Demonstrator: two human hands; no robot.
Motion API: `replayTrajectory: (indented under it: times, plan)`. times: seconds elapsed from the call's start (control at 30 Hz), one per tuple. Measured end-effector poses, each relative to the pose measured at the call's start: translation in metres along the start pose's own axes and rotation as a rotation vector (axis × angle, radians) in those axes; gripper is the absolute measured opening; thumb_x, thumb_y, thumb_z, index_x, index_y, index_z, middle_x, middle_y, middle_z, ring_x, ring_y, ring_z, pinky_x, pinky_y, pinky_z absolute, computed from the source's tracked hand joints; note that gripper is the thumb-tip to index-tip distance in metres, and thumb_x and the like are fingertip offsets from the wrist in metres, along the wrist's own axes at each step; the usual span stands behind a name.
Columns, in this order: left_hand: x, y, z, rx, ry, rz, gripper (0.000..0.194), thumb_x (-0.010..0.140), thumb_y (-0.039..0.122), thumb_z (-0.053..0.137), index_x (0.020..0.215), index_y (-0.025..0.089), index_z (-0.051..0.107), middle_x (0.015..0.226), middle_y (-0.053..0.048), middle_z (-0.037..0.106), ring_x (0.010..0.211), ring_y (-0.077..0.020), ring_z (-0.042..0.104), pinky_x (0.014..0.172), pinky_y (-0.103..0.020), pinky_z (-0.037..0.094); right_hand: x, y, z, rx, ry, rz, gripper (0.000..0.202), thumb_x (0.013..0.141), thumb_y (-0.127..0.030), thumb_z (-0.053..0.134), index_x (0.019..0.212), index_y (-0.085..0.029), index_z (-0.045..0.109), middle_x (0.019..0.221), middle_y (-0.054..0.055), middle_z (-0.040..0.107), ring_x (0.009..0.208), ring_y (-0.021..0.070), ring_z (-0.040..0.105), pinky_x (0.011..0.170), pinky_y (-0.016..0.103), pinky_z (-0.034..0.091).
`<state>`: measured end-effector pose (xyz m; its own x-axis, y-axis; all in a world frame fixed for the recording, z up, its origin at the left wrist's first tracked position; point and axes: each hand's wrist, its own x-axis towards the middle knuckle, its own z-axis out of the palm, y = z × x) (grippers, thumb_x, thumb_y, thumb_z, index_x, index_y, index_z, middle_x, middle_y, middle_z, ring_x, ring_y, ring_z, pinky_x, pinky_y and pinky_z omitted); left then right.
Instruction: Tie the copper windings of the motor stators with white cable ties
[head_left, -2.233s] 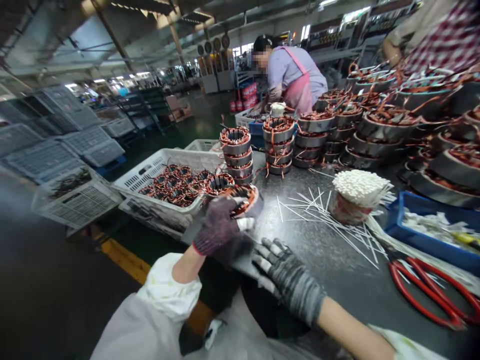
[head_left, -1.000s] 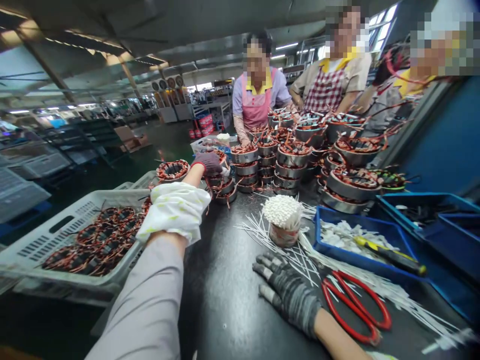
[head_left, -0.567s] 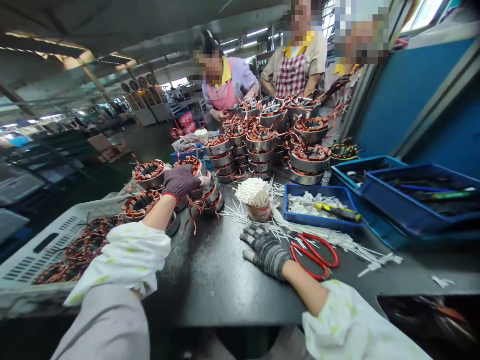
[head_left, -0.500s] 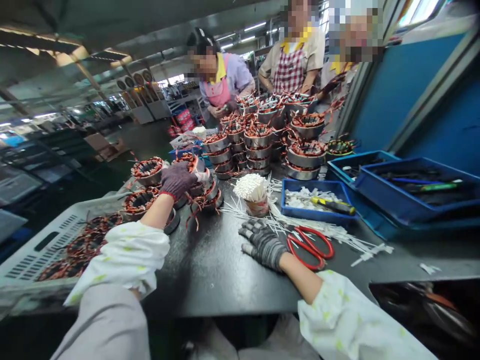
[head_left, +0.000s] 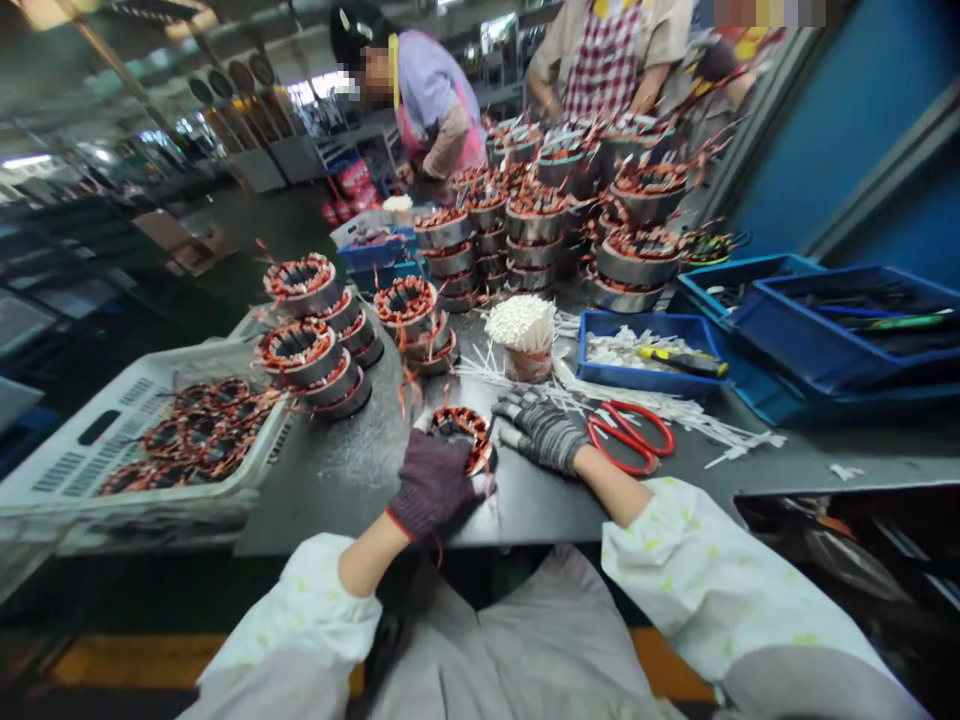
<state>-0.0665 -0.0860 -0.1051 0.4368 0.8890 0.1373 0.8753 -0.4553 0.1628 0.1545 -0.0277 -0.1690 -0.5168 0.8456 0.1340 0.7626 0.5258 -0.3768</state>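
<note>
My left hand [head_left: 433,490], in a dark purple glove, is closed around the side of a motor stator [head_left: 477,425] with orange-red windings on the table in front of me. In a grey striped glove, my right hand [head_left: 546,432] lies flat with fingers stretched, just right of that stator and holding nothing. Red-handled scissors [head_left: 666,440] rest beside its wrist. Past its fingertips stands a cup [head_left: 529,364] packed with thin white strips, apparently cable ties [head_left: 519,322], and more lie loose around it.
Stacked stators [head_left: 315,365] stand at left, beside a white crate [head_left: 56,450] of wound parts. Taller stator stacks [head_left: 536,230] fill the back. At right are a blue tray [head_left: 645,378] with a yellow-black tool [head_left: 682,361] and larger blue bins [head_left: 832,385]. Co-workers [head_left: 435,90] stand opposite.
My left hand has come from the left stacks toward me, bringing a stator to the table's near side. My right hand stays flat by the scissors. The camera view has tipped downward.
</note>
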Motion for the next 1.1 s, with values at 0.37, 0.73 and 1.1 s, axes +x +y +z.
replayTrajectory:
  times: [0.37,0.73,1.1]
  plan:
    - [-0.058,-0.054,0.011,-0.031,0.22,0.435,0.042,0.098,0.021,0.05,0.139,0.028,0.057,0.135,-0.006,0.067,0.132,-0.0219,0.058,0.115,-0.044,0.041,-0.052,-0.05,-0.011,-0.126,0.383,-0.336,0.042,0.091,-0.036,0.062,0.132,-0.032,0.063,0.142,0.005,0.061,0.135,0.031,0.047,0.116,0.056,0.033]
    - [-0.028,-0.075,0.02,-1.318,0.256,-0.356,0.052,0.095,0.062,0.049,0.116,0.019,0.068,0.106,-0.009,0.076,0.095,-0.0218,0.073,0.088,-0.039,0.06,-0.04,-0.033,0.011,0.372,0.412,0.468,0.032,0.087,-0.04,0.054,0.102,-0.018,0.07,0.096,0.01,0.072,0.093,0.029,0.066,0.092,0.05,0.052]
    - [-0.056,-0.047,0.009,-0.188,0.295,0.406,0.034,0.1,0.028,0.054,0.133,0.024,0.06,0.132,-0.008,0.068,0.137,-0.0232,0.053,0.119,-0.049,0.035,-0.006,-0.103,-0.033,-0.022,-0.023,-0.211,0.031,0.097,-0.042,0.055,0.105,-0.019,0.075,0.099,0.011,0.072,0.09,0.0269,0.06,0.085,0.042,0.044]
